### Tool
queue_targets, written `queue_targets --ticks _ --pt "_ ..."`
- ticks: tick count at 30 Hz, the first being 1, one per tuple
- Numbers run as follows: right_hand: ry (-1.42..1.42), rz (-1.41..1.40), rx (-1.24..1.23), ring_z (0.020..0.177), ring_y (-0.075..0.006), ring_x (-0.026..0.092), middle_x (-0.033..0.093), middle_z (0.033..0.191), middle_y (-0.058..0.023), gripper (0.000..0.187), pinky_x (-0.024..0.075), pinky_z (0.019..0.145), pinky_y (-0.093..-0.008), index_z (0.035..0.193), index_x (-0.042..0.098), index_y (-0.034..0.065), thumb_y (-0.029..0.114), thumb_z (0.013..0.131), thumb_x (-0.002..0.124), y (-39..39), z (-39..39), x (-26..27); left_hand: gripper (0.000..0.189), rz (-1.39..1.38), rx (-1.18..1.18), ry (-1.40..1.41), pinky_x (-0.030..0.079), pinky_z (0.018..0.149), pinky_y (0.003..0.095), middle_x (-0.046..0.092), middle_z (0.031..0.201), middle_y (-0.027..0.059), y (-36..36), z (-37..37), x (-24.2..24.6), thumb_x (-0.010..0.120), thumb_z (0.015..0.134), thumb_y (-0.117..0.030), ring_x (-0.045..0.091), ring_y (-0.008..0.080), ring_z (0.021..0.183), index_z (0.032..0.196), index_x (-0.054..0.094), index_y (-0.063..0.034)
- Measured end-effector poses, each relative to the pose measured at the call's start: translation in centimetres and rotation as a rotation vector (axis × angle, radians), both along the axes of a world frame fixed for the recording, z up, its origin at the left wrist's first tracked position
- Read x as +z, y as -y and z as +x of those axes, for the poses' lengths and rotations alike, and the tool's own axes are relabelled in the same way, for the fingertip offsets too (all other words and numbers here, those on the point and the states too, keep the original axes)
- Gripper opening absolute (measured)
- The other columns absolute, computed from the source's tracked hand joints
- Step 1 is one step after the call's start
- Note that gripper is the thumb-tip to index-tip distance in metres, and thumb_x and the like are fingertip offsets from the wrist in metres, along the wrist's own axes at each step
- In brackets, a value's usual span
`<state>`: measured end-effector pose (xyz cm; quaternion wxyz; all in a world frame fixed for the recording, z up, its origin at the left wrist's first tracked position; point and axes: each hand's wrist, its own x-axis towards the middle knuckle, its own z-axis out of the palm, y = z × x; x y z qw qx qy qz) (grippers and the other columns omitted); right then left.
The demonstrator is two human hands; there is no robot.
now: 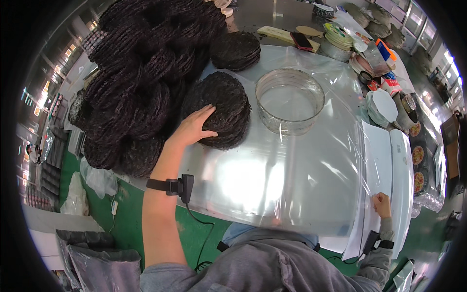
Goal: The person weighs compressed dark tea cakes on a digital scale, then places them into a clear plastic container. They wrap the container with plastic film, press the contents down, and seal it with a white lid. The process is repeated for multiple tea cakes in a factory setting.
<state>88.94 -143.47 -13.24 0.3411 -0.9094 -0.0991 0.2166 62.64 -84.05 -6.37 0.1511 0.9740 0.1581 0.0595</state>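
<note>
My left hand (197, 126) rests on the near left side of a stack of dark round dried-seaweed sheets (222, 98), thumb and fingers apart. Another short stack of dark round sheets (237, 51) lies just behind it. To the right stands a clear round plastic hoop (290, 122), like a wide ring, with the table covering visible through its middle. At the table's right side, my right hand (381, 204) is curled into a fist over white sheets (375, 160); nothing shows in it. Clear plastic film (335, 146) covers the table.
A tall heap of dark round seaweed stacks (138, 84) rises at the left. Toward the back lie a phone (301, 41) and a pale board (279, 34). Tape rolls (337, 36), small boxes (391, 87) and a stack of pale discs (383, 106) crowd the right edge.
</note>
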Motion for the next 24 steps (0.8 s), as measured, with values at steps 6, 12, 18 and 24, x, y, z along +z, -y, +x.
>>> queue_targets --ticks 6,12,18,24 --pt "0.22 0.041 0.258 0.062 -0.0084 0.049 0.053 0.072 -0.0022 0.014 0.0403 0.051 -0.0221 0.088 0.052 0.0015 0.01 0.076 0.052 2.8 9.1 5.5 0.06 -0.163 -0.046 0.038 0.036 0.092 0.0341 0.044 0.122 0.0134 -0.8 -0.1 1.2 0.064 0.071 -0.016 0.042 0.0289 0.111 0.123 0.037 -0.0088" --pt "0.44 0.085 0.372 0.07 -0.0122 0.05 0.054 0.081 -0.0062 0.022 0.0421 0.062 -0.026 0.096 0.051 0.0011 0.009 0.076 0.054 -7.3 19.2 8.6 0.054 -0.416 0.06 0.075 0.038 0.09 0.0342 0.05 0.114 0.0154 -1.4 0.0 1.9 0.06 0.071 -0.009 0.046 0.0321 0.106 0.121 0.039 -0.007" --pt "0.806 -0.136 0.483 0.098 -0.0354 0.047 0.049 0.105 -0.0189 0.041 0.0385 0.082 -0.0358 0.111 0.041 0.0021 0.01 0.074 0.057 -12.5 25.1 6.7 0.061 0.094 0.04 0.276 0.033 0.094 0.0412 0.052 0.109 0.015 0.7 1.2 -1.6 0.06 0.055 0.008 0.046 0.0314 0.105 0.112 0.045 -0.0044" --pt "1.113 -0.27 0.285 0.092 -0.0366 0.045 0.047 0.094 -0.0192 0.032 0.037 0.076 -0.0411 0.096 0.046 -0.0011 0.015 0.072 0.06 -15.6 29.1 2.5 0.039 0.157 0.335 0.698 0.041 0.084 0.032 0.057 0.102 0.0152 -1.1 0.6 3.8 0.052 0.065 0.009 0.055 0.028 0.096 0.103 0.054 0.0021"
